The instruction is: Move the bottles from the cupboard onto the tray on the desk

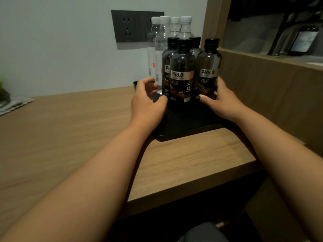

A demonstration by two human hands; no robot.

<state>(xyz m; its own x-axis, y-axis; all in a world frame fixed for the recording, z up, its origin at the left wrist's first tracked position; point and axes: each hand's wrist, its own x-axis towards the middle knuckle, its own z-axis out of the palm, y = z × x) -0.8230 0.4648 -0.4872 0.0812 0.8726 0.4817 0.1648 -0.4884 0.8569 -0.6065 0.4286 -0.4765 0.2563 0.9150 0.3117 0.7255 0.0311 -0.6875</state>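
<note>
A black tray (185, 130) lies on the wooden desk (70, 130) by the wall. On it stand several dark bottles with black caps and "PH8.0" labels, one at the front middle (182, 75) and one at the right (208, 67). Behind them stand several clear bottles with white caps (162, 37). My right hand (222, 100) wraps the lower part of the right dark bottle, thumb in front of it. My left hand (146, 102) hovers with curled, spread fingers just left of the front dark bottle, holding nothing.
A dark socket panel (130, 26) is on the wall behind the bottles. To the right rises a wooden cupboard (262, 81) with an open shelf holding a dark framed object (304, 41). A green plant on a grey mat (10, 102) sits at the far left.
</note>
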